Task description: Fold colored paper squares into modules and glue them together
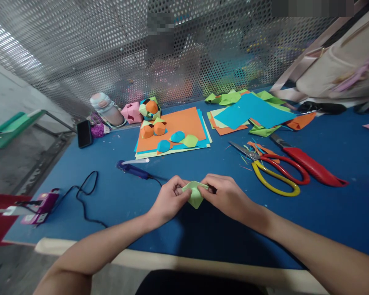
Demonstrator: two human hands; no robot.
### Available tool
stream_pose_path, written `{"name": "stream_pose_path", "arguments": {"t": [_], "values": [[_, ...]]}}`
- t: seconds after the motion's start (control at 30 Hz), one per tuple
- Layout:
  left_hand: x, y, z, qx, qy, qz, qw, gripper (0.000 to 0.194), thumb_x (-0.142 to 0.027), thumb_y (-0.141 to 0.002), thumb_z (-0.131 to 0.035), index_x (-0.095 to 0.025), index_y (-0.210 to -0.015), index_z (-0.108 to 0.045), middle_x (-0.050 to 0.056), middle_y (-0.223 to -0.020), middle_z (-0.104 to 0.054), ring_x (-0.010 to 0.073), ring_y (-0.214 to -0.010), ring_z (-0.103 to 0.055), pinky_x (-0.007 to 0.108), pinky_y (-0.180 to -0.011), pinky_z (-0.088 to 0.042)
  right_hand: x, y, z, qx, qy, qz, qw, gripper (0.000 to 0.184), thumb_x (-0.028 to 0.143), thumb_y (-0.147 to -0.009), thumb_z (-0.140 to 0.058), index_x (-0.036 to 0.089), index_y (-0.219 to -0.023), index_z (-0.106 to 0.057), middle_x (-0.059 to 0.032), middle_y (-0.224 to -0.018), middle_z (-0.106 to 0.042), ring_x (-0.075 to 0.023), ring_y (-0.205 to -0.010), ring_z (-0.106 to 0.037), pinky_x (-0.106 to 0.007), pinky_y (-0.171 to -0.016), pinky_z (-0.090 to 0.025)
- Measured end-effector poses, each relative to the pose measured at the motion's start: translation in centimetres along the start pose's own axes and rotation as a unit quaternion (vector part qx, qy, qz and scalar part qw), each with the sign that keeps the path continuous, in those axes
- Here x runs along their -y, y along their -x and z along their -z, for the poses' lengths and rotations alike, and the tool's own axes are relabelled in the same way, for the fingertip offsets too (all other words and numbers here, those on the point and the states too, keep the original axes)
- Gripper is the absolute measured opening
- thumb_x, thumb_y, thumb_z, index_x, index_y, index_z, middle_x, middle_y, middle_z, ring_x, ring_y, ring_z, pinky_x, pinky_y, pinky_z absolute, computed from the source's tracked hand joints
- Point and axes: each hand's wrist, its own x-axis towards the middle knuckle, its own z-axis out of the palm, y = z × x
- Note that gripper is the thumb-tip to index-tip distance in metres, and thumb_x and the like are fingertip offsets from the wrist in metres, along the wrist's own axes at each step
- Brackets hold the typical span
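Note:
Between my two hands is a small folded piece of light green paper (195,198), its lower point hanging down over the blue table. My left hand (171,196) pinches its left side with thumb and fingers. On the right side, my right hand (223,192) grips the paper the same way, the thumb pressed near its middle. Just beyond my left hand lies a blue glue gun (133,170) with a pale stick in its rear. Folded orange pieces (153,129), blue pieces (171,141) and a light green piece (190,141) rest on a stack of coloured sheets (184,121).
Scissors (276,174) with red and yellow handles and a red box cutter (315,166) lie to the right, near paper scraps. A bottle (107,110), a phone (84,134) and a folded paper ball (149,108) stand at the back left. A cord (84,205) crosses the left.

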Motion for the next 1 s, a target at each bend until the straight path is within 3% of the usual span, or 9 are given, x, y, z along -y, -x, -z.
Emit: {"name": "stream_pose_path", "arguments": {"t": [0.3, 0.5, 0.6, 0.73, 0.83, 1.0], "values": [[0.0, 0.34, -0.4, -0.003, -0.038, 0.017, 0.999, 0.023, -0.031, -0.068, -0.063, -0.018, -0.067, -0.044, -0.008, -0.052, -0.047, 0.0059, -0.047, -0.04, 0.017, -0.045, -0.033, 0.05, -0.15, -0.3, 0.003, -0.039, -0.003, 0.999, 0.022, 0.015, -0.084, -0.052, 0.017, -0.062, -0.053, 0.0014, -0.059, -0.052, -0.0094, -0.054, -0.046, -0.021, -0.053, -0.034], [0.15, 0.06, 0.07, -0.018, -0.026, -0.011, 0.999, 0.025, -0.036, -0.077, -0.057, -0.015, -0.09, -0.062, 0.002, -0.084, -0.064, 0.0136, -0.076, -0.056, 0.023, -0.068, -0.044, 0.37, -0.5, 0.11, 0.017, -0.077, -0.074, 0.994, 0.01, 0.022, -0.08, -0.058, 0.017, -0.071, -0.06, 0.001, -0.065, -0.055, -0.0097, -0.057, -0.049, -0.02, -0.054, -0.037], [0.58, -0.04, 0.1, -0.03, 0.052, 0.019, 0.998, 0.028, -0.037, -0.076, -0.059, -0.015, -0.092, -0.06, 0.001, -0.081, -0.062, 0.0124, -0.07, -0.055, 0.022, -0.063, -0.044, 0.49, -0.63, 0.16, 0.012, -0.091, -0.122, 0.988, 0.009, 0.023, -0.08, -0.056, 0.018, -0.075, -0.061, 0.0008, -0.067, -0.058, -0.0104, -0.058, -0.05, -0.021, -0.055, -0.039], [0.91, -0.01, 0.15, -0.003, 0.107, 0.04, 0.993, 0.034, -0.037, -0.073, -0.063, -0.017, -0.101, -0.06, 0.002, -0.086, -0.063, 0.013, -0.073, -0.056, 0.022, -0.063, -0.044, 0.42, -0.62, 0.19, 0.012, -0.081, -0.127, 0.989, 0.018, 0.019, -0.082, -0.05, 0.018, -0.066, -0.058, 0.0016, -0.064, -0.058, -0.0107, -0.06, -0.052, -0.022, -0.056, -0.037], [0.85, -0.08, 0.36, -0.004, 0.065, 0.017, 0.998, 0.035, -0.04, -0.078, -0.057, -0.016, -0.103, -0.064, 0.004, -0.093, -0.065, 0.0147, -0.079, -0.056, 0.023, -0.068, -0.043, 0.33, -0.52, 0.22, 0.021, -0.074, -0.105, 0.991, 0.019, 0.017, -0.082, -0.05, 0.018, -0.065, -0.057, 0.0019, -0.063, -0.056, -0.0103, -0.059, -0.051, -0.021, -0.055, -0.036], [0.4, -0.1, 0.47, -0.003, -0.063, -0.015, 0.998, 0.029, -0.038, -0.082, -0.053, -0.014, -0.084, -0.069, 0.003, -0.084, -0.066, 0.0143, -0.077, -0.054, 0.021, -0.069, -0.041, 0.27, -0.42, 0.06, 0.012, -0.091, -0.05, 0.995, 0.02, 0.019, -0.086, -0.047, 0.018, -0.072, -0.062, -0.0003, -0.066, -0.059, -0.0111, -0.063, -0.054, -0.022, -0.06, -0.039]]}}
